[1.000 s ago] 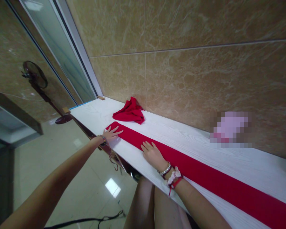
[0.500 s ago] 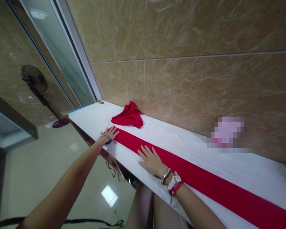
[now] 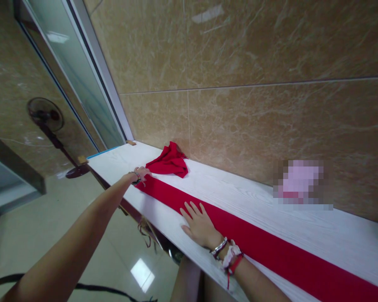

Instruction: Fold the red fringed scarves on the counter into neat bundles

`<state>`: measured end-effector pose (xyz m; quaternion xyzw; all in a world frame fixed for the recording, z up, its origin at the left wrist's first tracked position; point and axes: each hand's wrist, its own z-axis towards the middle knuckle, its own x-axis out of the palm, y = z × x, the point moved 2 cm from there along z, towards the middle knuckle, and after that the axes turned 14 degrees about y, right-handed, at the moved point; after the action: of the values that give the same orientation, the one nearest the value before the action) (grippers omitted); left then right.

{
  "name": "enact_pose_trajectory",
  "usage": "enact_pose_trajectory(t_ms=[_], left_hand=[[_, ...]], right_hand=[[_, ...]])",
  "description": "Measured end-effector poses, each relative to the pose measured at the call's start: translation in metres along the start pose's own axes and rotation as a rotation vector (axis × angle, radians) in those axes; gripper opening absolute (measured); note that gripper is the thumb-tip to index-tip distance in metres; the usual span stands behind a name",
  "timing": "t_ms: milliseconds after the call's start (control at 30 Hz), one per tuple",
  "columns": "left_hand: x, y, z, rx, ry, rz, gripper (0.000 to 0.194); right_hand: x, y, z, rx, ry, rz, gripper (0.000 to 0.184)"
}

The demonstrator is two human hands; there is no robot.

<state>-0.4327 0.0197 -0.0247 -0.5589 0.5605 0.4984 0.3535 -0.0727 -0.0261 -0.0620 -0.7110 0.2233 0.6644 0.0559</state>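
Note:
A long, flat strip of red cloth (image 3: 258, 239) runs along the white table, from the far left end to the lower right. My right hand (image 3: 199, 224) lies flat on the strip's near edge, palm down, with fingers spread. At the strip's far end, my left hand (image 3: 142, 172) is raised a little, its thumb apart from the fingers and nothing seen in its grasp. Its fingertips reach close to a crumpled red cloth (image 3: 169, 161) by the wall; whether they touch it I cannot tell.
The white tabletop (image 3: 236, 181) is narrow and sits against a tan tiled wall (image 3: 239, 126). A blurred-out pink item (image 3: 302, 178) stands at the wall side on the right. Beyond the table's left end are a floor fan (image 3: 58, 142) and a glass door (image 3: 78, 75).
My left hand has lifted off the strip's end and shifted slightly toward the crumpled cloth, fingers less spread. My right hand stays flat on the strip. The view has tilted slightly.

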Motion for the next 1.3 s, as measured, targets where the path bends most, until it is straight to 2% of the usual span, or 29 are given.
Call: enact_pose_trajectory(t_ms=[67, 167, 300, 400, 467, 533, 633, 700, 833, 1033, 1167, 1300], left_hand=[[-0.007, 0.002, 0.003, -0.053, 0.039, 0.011, 0.017], [-0.015, 0.003, 0.007, -0.148, 0.057, 0.014, 0.016], [-0.018, -0.004, 0.007, -0.298, 0.030, -0.007, 0.028], [-0.010, -0.024, 0.000, -0.353, -0.013, -0.023, 0.043], [0.001, -0.043, -0.008, -0.327, -0.032, -0.028, 0.049], [0.014, -0.066, -0.020, -0.231, -0.012, -0.025, 0.053], [0.035, -0.098, -0.040, 0.020, 0.145, -0.012, 0.058], [0.040, -0.111, -0.051, 0.063, 0.202, -0.040, 0.058], [0.035, -0.118, -0.061, 0.009, 0.229, -0.104, 0.061], [0.022, -0.131, -0.066, 0.032, 0.250, -0.114, 0.064], [0.023, -0.146, -0.072, 0.109, 0.224, -0.108, 0.061], [0.027, -0.146, -0.073, 0.112, 0.232, -0.111, 0.066]], right_hand=[[0.000, 0.000, 0.000, 0.002, -0.002, 0.002, 0.051], [0.000, 0.001, 0.000, -0.003, -0.006, 0.007, 0.051], [0.001, 0.001, 0.000, -0.008, -0.007, 0.014, 0.052], [0.001, 0.001, 0.000, -0.009, -0.007, 0.010, 0.052], [0.000, 0.001, 0.000, -0.005, 0.001, 0.003, 0.052], [0.000, 0.001, 0.000, -0.001, 0.013, -0.005, 0.053], [0.000, 0.001, 0.001, 0.004, 0.032, -0.022, 0.053], [-0.001, 0.001, 0.000, 0.009, 0.041, -0.033, 0.052], [-0.003, 0.003, -0.001, 0.016, 0.037, -0.045, 0.052], [-0.004, 0.004, -0.001, 0.012, 0.032, -0.051, 0.052], [-0.005, 0.005, -0.003, 0.001, -0.015, -0.040, 0.050], [-0.005, 0.006, -0.005, -0.046, -0.092, -0.033, 0.039]])
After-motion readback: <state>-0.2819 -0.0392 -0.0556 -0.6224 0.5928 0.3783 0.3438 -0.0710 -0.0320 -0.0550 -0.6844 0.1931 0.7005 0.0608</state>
